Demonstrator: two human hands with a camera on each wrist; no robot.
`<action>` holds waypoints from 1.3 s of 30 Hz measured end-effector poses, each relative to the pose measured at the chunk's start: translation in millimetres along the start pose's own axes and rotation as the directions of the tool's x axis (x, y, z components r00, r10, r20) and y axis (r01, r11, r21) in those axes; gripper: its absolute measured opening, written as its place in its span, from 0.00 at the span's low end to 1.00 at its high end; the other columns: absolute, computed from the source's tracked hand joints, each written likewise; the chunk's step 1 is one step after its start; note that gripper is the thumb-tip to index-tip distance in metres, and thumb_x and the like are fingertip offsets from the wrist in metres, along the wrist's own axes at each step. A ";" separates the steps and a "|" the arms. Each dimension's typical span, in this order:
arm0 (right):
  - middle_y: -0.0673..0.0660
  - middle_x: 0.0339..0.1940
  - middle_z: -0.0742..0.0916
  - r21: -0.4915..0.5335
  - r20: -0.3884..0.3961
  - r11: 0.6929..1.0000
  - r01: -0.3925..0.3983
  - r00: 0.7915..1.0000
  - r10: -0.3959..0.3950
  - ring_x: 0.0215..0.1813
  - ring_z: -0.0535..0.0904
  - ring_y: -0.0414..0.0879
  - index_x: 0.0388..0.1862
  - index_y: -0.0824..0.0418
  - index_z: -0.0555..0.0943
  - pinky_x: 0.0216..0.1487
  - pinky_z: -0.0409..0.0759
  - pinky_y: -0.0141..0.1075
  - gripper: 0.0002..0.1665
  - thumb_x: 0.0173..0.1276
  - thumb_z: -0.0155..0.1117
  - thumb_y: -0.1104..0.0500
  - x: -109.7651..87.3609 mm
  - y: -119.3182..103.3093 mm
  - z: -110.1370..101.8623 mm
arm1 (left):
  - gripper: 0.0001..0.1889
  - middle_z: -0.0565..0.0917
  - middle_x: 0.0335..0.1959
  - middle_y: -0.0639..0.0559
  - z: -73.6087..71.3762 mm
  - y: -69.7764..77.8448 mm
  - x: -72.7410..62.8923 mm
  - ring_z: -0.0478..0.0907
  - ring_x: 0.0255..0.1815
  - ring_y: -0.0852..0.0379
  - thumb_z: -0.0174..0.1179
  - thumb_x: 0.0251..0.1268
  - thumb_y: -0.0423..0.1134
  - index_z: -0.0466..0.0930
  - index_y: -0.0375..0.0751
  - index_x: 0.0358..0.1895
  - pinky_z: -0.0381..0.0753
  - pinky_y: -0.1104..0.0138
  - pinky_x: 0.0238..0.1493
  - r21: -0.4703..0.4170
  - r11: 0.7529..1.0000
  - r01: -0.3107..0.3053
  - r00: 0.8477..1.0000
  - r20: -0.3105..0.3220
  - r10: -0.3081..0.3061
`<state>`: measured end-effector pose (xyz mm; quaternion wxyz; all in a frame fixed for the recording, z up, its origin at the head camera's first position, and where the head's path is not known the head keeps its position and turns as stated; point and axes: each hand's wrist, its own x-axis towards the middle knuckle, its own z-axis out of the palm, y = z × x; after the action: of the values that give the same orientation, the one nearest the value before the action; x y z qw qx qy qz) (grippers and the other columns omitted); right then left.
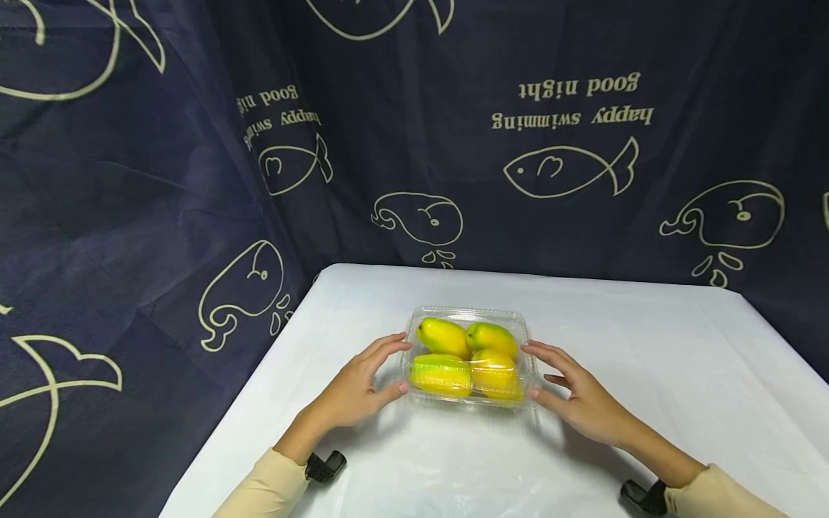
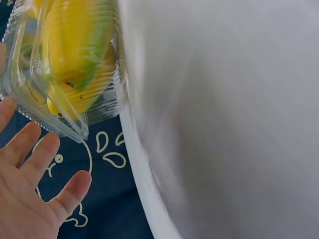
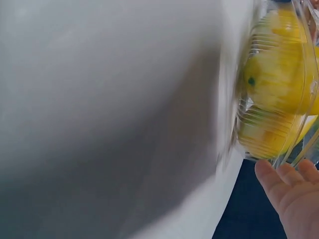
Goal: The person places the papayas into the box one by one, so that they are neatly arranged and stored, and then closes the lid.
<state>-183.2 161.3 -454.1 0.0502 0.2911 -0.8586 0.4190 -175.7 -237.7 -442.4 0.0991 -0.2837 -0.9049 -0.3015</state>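
Observation:
A clear plastic clamshell box (image 1: 466, 312) sits on the white table with its lid down. Inside lie several yellow-green fruits that look like mangoes (image 1: 442, 338). At the box's left side is my left hand (image 1: 352, 388), fingers spread and extended; in the left wrist view its fingers (image 2: 42, 154) stand just off the box's corner. On the opposite side my right hand (image 1: 586, 403) has its fingertips at the box's right edge. The right wrist view shows those fingers (image 3: 269, 174) close to the rim; whether they touch it I cannot tell.
White cloth covers the table (image 1: 648, 345), and its far edge runs behind the box. A dark blue curtain (image 1: 570, 237) with fish and whale drawings hangs at the back and left. Each wrist wears a black device (image 1: 326, 466).

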 end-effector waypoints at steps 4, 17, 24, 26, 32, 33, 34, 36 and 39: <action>0.55 0.78 0.67 0.011 0.003 1.000 -0.005 1.000 0.005 0.73 0.58 0.22 0.77 0.41 0.62 0.63 0.79 0.40 0.38 0.72 0.65 0.55 -1.1 2.5 0.5 | 0.27 0.65 0.77 0.59 0.3 -0.3 0.2 0.64 0.77 0.56 0.60 0.72 0.50 0.66 0.65 0.72 0.71 0.49 0.69 -0.013 1.000 -0.003 1.000 0.000 0.003; 0.54 0.78 0.68 0.062 -0.010 0.997 -0.054 0.998 0.055 0.73 0.68 0.46 0.78 0.43 0.62 0.62 0.79 0.49 0.36 0.75 0.60 0.60 -4.3 -6.9 0.7 | 0.23 0.70 0.72 0.60 1.5 0.1 5.9 0.67 0.74 0.60 0.58 0.74 0.44 0.70 0.53 0.69 0.70 0.53 0.71 -0.010 1.000 0.023 1.000 0.016 -0.023; 0.57 0.80 0.65 0.213 -0.011 0.972 -0.100 0.994 0.105 0.74 0.67 0.63 0.77 0.42 0.64 0.59 0.80 0.36 0.36 0.75 0.59 0.63 -6.4 -13.1 3.4 | 0.24 0.71 0.68 0.63 3.8 1.1 5.8 0.74 0.67 0.57 0.60 0.72 0.41 0.69 0.53 0.69 0.75 0.51 0.64 -0.062 0.996 0.064 0.997 0.040 -0.062; 0.58 0.80 0.64 0.230 -0.014 0.967 -0.107 0.993 0.113 0.72 0.70 0.65 0.77 0.43 0.64 0.59 0.81 0.39 0.35 0.75 0.60 0.62 -7.4 -12.3 4.3 | 0.24 0.71 0.67 0.62 4.5 1.1 5.4 0.76 0.64 0.55 0.60 0.72 0.41 0.69 0.55 0.69 0.78 0.51 0.59 -0.073 0.994 0.084 0.996 0.042 -0.081; 0.61 0.80 0.63 0.266 -0.013 0.956 -0.120 0.992 0.128 0.61 0.80 0.67 0.77 0.44 0.65 0.48 0.86 0.38 0.35 0.74 0.60 0.62 -10.2 -11.3 6.2 | 0.25 0.76 0.58 0.58 5.3 2.1 4.7 0.80 0.54 0.57 0.59 0.73 0.42 0.68 0.59 0.70 0.81 0.57 0.49 -0.059 0.988 0.142 0.988 0.062 -0.138; 0.61 0.80 0.63 0.271 -0.014 0.955 -0.123 0.991 0.132 0.60 0.81 0.66 0.77 0.44 0.65 0.45 0.86 0.37 0.35 0.74 0.60 0.62 -10.5 -11.7 6.3 | 0.25 0.77 0.57 0.58 5.4 2.0 4.6 0.80 0.52 0.59 0.59 0.73 0.42 0.67 0.59 0.70 0.81 0.58 0.49 -0.058 0.988 0.144 0.988 0.064 -0.140; 0.61 0.80 0.63 0.273 -0.015 0.954 -0.126 0.991 0.135 0.58 0.82 0.66 0.77 0.45 0.65 0.44 0.86 0.37 0.35 0.74 0.60 0.62 -10.7 -12.2 6.4 | 0.25 0.78 0.55 0.58 5.6 2.0 4.5 0.81 0.51 0.59 0.59 0.73 0.42 0.67 0.59 0.70 0.81 0.59 0.49 -0.056 0.988 0.145 0.988 0.064 -0.141; 0.61 0.80 0.62 0.273 -0.017 0.953 -0.131 0.990 0.141 0.57 0.83 0.65 0.77 0.45 0.65 0.42 0.87 0.37 0.35 0.74 0.60 0.62 -10.7 -12.9 6.9 | 0.25 0.78 0.53 0.59 5.9 1.6 4.4 0.80 0.49 0.62 0.59 0.72 0.42 0.67 0.63 0.70 0.81 0.59 0.49 -0.052 0.988 0.148 0.988 0.061 -0.144; 0.61 0.80 0.62 0.254 -0.024 0.956 -0.146 0.987 0.157 0.58 0.83 0.63 0.77 0.44 0.65 0.43 0.86 0.35 0.35 0.74 0.61 0.61 -11.5 -13.5 8.0 | 0.26 0.79 0.52 0.59 6.2 1.4 4.3 0.80 0.48 0.63 0.59 0.72 0.41 0.66 0.67 0.69 0.82 0.59 0.48 -0.056 0.988 0.144 0.988 0.063 -0.140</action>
<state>-165.1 154.0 -453.7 -0.0004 0.2192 -0.8170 0.5333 -178.5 -231.2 -445.1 0.0422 -0.2301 -0.9159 -0.3263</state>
